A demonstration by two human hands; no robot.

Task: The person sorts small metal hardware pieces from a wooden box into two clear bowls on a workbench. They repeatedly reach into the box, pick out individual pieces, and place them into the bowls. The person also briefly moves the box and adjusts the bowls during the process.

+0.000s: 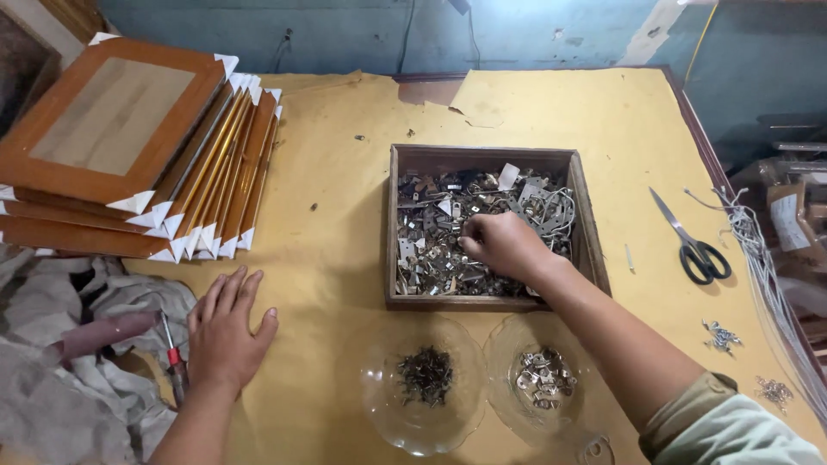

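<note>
We see the right hand [504, 245] reaching into a shallow wooden box [393, 224] that sits in the middle of a table covered with yellow paper [336, 172]. The box is heaped with small metal fittings [435, 224] — flat plates, hangers and bent clips — and the hand lies on top of that heap near the box's front wall, knuckles up, fingers curled down into the pieces. We cannot tell whether the fingers have closed on any one piece, since they hide what is beneath them.

The left hand [226, 331] is well apart from the box, off to the left near the table's front edge. It rests flat on the yellow paper, palm down, fingers spread a little and holding nothing. Just beside it lies a screwdriver [172, 362] with a red band on its handle, partly on crumpled grey cloth [52, 396].

In front of the box stand two clear glass dishes: the left dish [379, 387] holds a small pile of dark screws [425, 375], the right dish [504, 344] a cluster of bright metal hangers [543, 377]. The right forearm crosses above that second dish.

At the far left a stack of wooden picture frames [112, 120] with white corner guards lies fanned out. To the right of the box lie black-handled scissors [693, 245] — and beyond them a bundle of pale cord [758, 258].
</note>
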